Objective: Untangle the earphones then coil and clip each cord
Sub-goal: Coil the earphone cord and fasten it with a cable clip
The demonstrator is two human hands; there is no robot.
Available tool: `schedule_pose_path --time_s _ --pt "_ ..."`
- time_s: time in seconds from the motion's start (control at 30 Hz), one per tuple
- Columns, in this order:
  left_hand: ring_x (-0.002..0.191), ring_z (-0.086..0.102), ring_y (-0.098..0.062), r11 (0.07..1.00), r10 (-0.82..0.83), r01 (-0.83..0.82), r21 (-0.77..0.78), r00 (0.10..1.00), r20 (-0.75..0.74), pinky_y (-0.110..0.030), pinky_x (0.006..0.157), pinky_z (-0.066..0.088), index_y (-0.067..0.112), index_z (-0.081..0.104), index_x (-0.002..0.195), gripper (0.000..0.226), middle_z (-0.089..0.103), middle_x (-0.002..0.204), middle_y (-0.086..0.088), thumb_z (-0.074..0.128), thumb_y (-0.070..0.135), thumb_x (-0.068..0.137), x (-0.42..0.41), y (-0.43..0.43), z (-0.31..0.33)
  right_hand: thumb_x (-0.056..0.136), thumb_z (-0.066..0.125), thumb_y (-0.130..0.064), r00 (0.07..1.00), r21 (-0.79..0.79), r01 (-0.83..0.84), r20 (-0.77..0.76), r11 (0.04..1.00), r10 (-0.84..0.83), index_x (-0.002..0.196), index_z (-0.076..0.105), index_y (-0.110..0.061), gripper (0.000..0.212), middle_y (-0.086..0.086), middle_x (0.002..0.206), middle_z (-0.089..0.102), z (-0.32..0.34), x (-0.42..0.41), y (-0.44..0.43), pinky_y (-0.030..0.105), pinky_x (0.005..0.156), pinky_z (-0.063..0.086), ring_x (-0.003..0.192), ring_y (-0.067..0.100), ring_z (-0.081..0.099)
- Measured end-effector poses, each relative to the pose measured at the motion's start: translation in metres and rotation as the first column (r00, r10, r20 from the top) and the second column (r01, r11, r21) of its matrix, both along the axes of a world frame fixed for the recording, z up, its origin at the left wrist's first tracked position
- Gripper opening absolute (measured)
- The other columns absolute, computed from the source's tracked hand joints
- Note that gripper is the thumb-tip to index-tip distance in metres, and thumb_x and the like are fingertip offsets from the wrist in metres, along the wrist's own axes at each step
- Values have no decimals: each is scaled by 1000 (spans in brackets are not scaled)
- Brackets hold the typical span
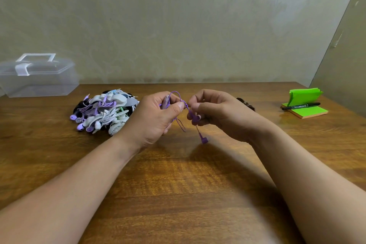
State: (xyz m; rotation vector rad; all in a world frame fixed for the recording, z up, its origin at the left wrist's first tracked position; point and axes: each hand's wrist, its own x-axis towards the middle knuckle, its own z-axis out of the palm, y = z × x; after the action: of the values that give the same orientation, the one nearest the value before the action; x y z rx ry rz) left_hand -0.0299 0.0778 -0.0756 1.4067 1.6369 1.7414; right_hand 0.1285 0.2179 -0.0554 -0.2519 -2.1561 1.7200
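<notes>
Two bare forearms (79,184) reach in over one wooden table (178,194), and the two hands meet above its middle. One purple earphone cord (204,140) is held in the air between them. The left hand (154,119) curls round a gathered bunch of it, thumb pressing the strand against the forefinger. The right hand (215,111) pinches the same strand just beside that thumb, its other fingers curled over a purple piece. One loop arches over the left fingers and a second, smaller loop droops below them. One free end hangs from the right hand, its long axis close to upright, its purple tip pointing down at the tabletop. Left of the hands lies one pile of earphones (103,111), purple, white, green and black, too tangled to count. One clear plastic box (39,79) with a handle stands far left. Far right, one black marker (301,105) lies across one green notepad (311,113); its label is too small to read
</notes>
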Motion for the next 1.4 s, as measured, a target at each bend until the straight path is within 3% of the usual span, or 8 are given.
schedule_pose_path --time_s 0.23,0.5,0.6,0.73,0.87,1.0,1.17,1.4 --pt "44 36 -19 996 3 -9 -89 998 -67 -30 48 33 7 59 91 15 40 52 1 60 14 104 -2 -1 -1 99 69 -7 998 100 58 -8 993 -58 106 69 -12 9 4 90 71 -4 1 9 39 86 50 88 21 64" --pt "42 40 -20 985 6 -30 -168 990 -142 -24 46 30 6 57 95 11 43 56 -2 61 13 102 -1 -1 -5 97 63 0 984 283 126 88 951 -156 107 66 -4 11 7 83 64 -1 4 7 25 68 52 73 15 59" --pt "41 41 -20 989 -11 -7 -151 992 -122 -28 48 30 9 57 92 13 44 56 -4 63 16 101 -2 -1 -5 97 69 -7 988 325 125 50 938 -149 104 69 -9 7 6 89 70 -1 4 3 26 76 56 80 15 66" --pt "40 38 -20 990 -11 -4 -142 995 -103 -27 47 32 7 59 93 11 47 49 2 60 12 103 0 0 -6 93 79 -21 980 488 192 -49 851 -193 98 72 -17 9 -2 91 74 0 2 -5 23 77 54 84 10 68" --pt "39 41 -21 989 -23 5 -151 993 -118 -26 46 33 7 59 89 14 43 53 -7 62 12 102 -2 -2 -5 95 77 -26 969 617 235 -90 751 -229 95 75 -21 6 -10 86 74 -2 -1 -10 19 72 53 81 5 68" --pt "41 41 -23 984 -68 56 -166 996 -65 -28 48 37 8 59 83 21 43 51 -10 60 14 103 -3 -4 -5 95 77 -27 970 589 216 -36 779 -242 91 76 -22 7 -7 84 76 -3 -1 -8 27 73 54 79 7 69" --pt "43 39 -22 986 -99 107 -130 993 70 -27 47 35 4 56 85 21 43 50 -6 55 11 104 2 -5 0 98 72 -20 981 400 183 -17 898 -192 96 73 -10 10 5 89 77 -3 0 -2 36 81 57 83 15 71" --pt "42 40 -21 990 -96 106 -93 990 102 -30 50 34 11 62 86 12 43 51 -4 66 15 96 -1 0 -8 104 64 -20 995 339 57 54 939 -80 101 70 -7 14 3 88 74 -4 1 -1 28 81 56 85 12 69"
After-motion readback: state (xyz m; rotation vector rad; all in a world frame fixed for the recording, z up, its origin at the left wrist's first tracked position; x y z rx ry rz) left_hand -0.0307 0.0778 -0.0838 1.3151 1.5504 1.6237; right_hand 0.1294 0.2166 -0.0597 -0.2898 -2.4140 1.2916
